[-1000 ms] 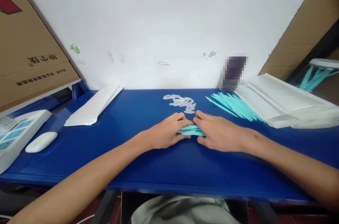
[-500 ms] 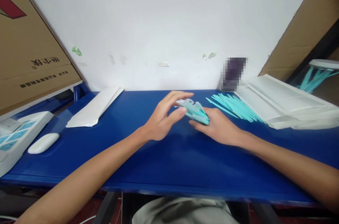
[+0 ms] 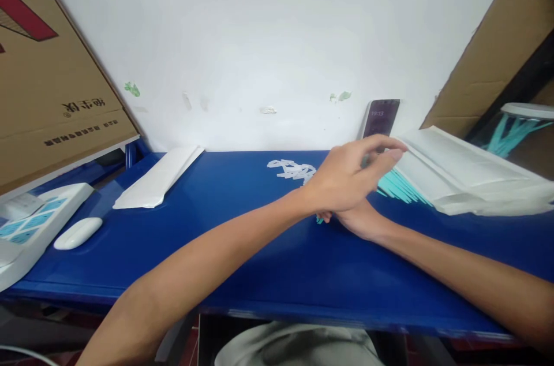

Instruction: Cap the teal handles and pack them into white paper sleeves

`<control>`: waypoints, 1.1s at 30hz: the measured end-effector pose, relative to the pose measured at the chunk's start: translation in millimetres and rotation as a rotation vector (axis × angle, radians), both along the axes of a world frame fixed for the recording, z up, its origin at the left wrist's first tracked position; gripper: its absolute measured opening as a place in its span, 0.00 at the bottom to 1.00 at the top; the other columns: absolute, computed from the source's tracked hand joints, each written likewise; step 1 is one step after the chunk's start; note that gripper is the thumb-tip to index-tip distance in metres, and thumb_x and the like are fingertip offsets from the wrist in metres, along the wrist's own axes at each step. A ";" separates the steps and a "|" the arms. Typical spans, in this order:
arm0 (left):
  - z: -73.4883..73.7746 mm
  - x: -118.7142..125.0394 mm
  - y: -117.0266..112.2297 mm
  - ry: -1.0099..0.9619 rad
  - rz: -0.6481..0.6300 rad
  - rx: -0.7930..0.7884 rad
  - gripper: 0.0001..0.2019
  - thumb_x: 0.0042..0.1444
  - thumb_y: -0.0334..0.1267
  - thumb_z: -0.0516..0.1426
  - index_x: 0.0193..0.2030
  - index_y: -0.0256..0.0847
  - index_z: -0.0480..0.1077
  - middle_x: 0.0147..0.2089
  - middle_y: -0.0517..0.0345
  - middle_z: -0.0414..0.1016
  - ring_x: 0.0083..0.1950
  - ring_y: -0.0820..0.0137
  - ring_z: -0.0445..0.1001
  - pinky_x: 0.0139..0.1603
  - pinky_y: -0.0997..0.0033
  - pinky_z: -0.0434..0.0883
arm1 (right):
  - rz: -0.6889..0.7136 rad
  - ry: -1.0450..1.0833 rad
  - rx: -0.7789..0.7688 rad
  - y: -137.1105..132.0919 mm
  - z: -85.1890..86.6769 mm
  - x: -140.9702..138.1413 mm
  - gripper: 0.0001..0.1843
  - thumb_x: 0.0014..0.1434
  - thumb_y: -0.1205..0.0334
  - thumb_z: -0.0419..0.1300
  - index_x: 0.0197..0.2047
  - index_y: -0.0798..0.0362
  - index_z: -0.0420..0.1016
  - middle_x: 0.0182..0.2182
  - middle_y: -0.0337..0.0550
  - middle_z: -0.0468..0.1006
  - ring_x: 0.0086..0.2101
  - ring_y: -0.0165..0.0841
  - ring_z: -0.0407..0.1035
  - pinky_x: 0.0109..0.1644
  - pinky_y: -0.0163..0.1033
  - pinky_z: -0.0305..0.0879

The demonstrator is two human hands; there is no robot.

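My left hand (image 3: 350,178) reaches across to the right, above my right hand, with fingers stretched and apart. Its fingertips hover by the near edge of a stack of white paper bags (image 3: 467,172). My right hand (image 3: 366,220) rests on the blue table (image 3: 259,256), its fingers mostly hidden under the left hand. A tip of a teal strip bundle (image 3: 319,219) sticks out by its thumb. Loose teal strips (image 3: 396,188) lie fanned between the hands and the bags. Small white paper pieces (image 3: 294,170) lie in a heap behind my left wrist.
A phone (image 3: 383,115) leans on the wall. One white bag (image 3: 158,178) lies at the back left. A white mouse (image 3: 78,233) and a white device (image 3: 26,227) sit at the left edge. Cardboard boxes (image 3: 52,83) stand on both sides.
The hands pressed a teal bundle on the table, then lifted it. My left hand has let go and swung right over my right hand, which has lowered with the bundle.
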State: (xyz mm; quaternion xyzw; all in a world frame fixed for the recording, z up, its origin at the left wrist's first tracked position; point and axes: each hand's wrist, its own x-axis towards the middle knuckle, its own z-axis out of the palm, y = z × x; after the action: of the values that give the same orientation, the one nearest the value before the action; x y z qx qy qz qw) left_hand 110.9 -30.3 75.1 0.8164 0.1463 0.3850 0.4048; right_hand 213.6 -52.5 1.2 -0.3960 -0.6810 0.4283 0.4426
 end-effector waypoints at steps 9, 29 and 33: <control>-18.3 -10.2 3.5 -0.208 0.046 -0.284 0.11 0.64 0.42 0.56 0.36 0.38 0.75 0.28 0.60 0.69 0.25 0.77 0.69 0.29 0.75 0.70 | 0.075 -0.033 -0.103 -3.4 3.2 -10.4 0.13 0.52 0.56 0.65 0.22 0.52 0.70 0.19 0.41 0.75 0.26 0.35 0.73 0.33 0.40 0.71; -6.7 -5.6 -5.3 -0.219 0.092 0.026 0.11 0.65 0.44 0.57 0.40 0.41 0.78 0.43 0.55 0.82 0.46 0.67 0.78 0.49 0.67 0.75 | -0.279 0.010 0.123 -18.7 -2.1 -8.5 0.05 0.42 0.63 0.62 0.18 0.49 0.70 0.15 0.42 0.77 0.19 0.39 0.72 0.24 0.42 0.69; -9.0 -10.6 -4.6 -0.205 0.105 0.037 0.11 0.64 0.45 0.58 0.41 0.41 0.79 0.43 0.54 0.82 0.46 0.66 0.79 0.49 0.66 0.75 | -0.215 0.127 0.142 -17.2 -12.2 -5.8 0.05 0.45 0.60 0.62 0.23 0.50 0.70 0.15 0.41 0.75 0.17 0.37 0.70 0.22 0.41 0.67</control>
State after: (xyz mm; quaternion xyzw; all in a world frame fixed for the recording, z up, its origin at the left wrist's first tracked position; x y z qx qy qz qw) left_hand 100.3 -35.0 66.1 0.7714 0.1397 0.4897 0.3816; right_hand 207.8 -69.7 -11.0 -0.4065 -0.6338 0.3534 0.5551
